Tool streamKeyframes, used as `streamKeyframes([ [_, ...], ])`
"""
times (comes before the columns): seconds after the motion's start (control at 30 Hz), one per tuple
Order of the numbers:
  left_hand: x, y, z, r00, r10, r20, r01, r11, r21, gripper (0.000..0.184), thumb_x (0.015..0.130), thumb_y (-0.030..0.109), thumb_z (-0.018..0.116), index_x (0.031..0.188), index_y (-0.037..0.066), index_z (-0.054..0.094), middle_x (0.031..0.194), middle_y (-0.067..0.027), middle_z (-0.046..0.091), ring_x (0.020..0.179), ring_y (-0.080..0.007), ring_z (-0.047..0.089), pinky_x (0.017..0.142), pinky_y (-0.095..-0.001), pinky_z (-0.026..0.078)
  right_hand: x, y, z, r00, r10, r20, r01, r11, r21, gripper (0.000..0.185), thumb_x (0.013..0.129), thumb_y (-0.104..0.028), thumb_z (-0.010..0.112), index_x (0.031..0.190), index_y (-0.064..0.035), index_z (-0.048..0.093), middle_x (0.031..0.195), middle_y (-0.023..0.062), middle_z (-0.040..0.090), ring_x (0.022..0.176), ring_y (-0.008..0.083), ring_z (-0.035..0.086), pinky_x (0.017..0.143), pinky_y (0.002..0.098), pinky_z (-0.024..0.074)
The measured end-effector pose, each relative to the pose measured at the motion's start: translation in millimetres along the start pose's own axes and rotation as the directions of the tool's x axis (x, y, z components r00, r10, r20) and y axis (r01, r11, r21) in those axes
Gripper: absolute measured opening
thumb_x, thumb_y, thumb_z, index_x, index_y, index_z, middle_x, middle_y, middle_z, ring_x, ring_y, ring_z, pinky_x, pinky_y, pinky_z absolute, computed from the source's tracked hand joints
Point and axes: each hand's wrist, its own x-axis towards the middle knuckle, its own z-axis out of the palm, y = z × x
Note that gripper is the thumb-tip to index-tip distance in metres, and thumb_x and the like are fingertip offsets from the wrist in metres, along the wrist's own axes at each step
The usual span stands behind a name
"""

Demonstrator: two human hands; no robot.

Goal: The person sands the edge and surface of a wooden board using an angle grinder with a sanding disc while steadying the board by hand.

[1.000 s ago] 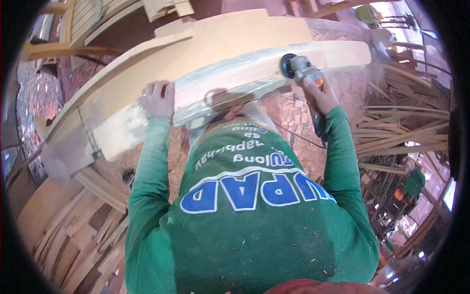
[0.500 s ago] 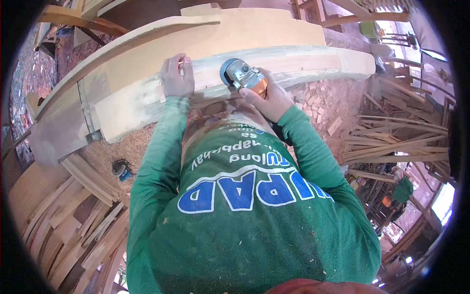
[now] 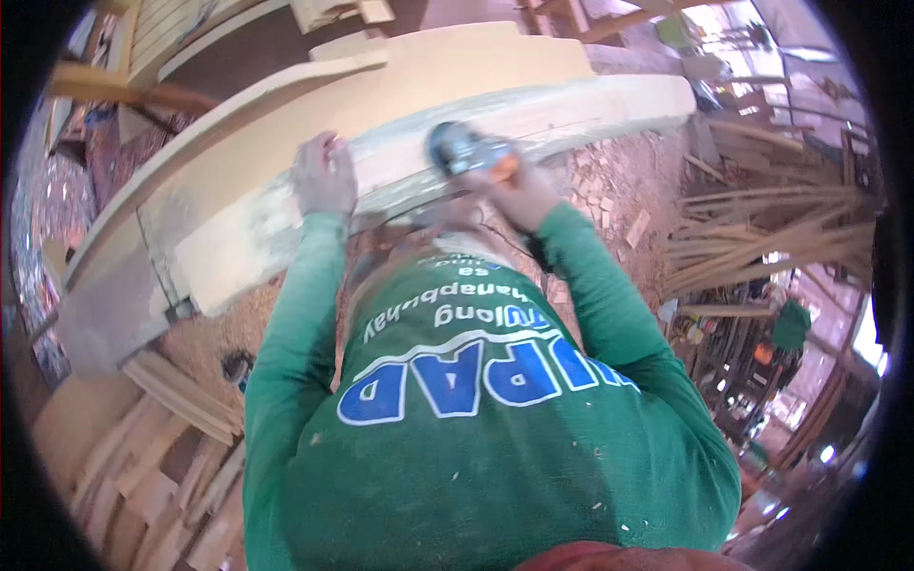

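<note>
My right hand (image 3: 522, 197) is wrapped round the orange body of an angle grinder (image 3: 473, 152). The grinder's round disc end points left, over the long curved wooden beam (image 3: 609, 103); motion blur hides whether the disc touches it. Greyish-white patches run along the beam's surface. My left hand (image 3: 327, 179) rests on the same beam, left of the grinder, with its fingers stretched forward and nothing held.
Sawdust and wood chips (image 3: 595, 195) cover the ground beyond the beam. Thin wooden strips (image 3: 762, 233) lie piled at the right. Boards (image 3: 181, 395) are stacked at the lower left. A dark round object (image 3: 236, 365) lies beside my left sleeve.
The view has shifted, so the beam sits further left and its right end higher. My left hand appears lower and further left. The grinder is now blurred, still in my right hand.
</note>
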Motion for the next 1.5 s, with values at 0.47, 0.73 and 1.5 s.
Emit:
streamKeyframes([
  [0.47, -3, 53, -14, 0.934, 0.099, 0.343, -0.241, 0.884, 0.401, 0.069, 0.075, 0.049, 0.090, 0.130, 0.015, 0.068, 0.139, -0.0100, 0.059, 0.131, -0.0344, 0.055, 0.110, -0.0533, 0.042, -6, 71, -145, 0.879, 0.343, -0.332, -0.343, 0.937, 0.060, 0.118, 0.081, -0.077, 0.075, 0.163, -0.0026, 0.035, 0.140, 0.0290, 0.065, 0.131, 0.0397, 0.064, 0.112, 0.0443, 0.0489],
  [0.73, 4, 52, -4, 0.932, -0.007, 0.362, -0.202, 0.819, 0.537, 0.069, 0.084, 0.058, 0.080, 0.136, 0.014, 0.066, 0.145, -0.0132, 0.058, 0.135, -0.0377, 0.053, 0.112, -0.0546, 0.041, 23, 148, -262, 0.872, 0.332, -0.359, -0.264, 0.938, 0.226, 0.099, 0.088, -0.069, 0.076, 0.153, -0.0008, 0.045, 0.128, 0.0179, 0.069, 0.114, 0.0245, 0.068, 0.099, 0.0367, 0.0536],
  [1.5, 1, 8, -11, 0.976, 0.093, 0.195, -0.128, 0.977, 0.173, 0.036, 0.102, 0.036, 0.062, 0.129, 0.013, 0.069, 0.133, -0.0149, 0.064, 0.129, -0.0367, 0.057, 0.112, -0.0534, 0.041, -22, -27, 12, 0.972, 0.231, -0.033, -0.225, 0.965, 0.132, 0.114, 0.091, -0.069, 0.072, 0.164, 0.0030, 0.023, 0.133, 0.0301, 0.067, 0.129, 0.0363, 0.065, 0.110, 0.0395, 0.0496],
])
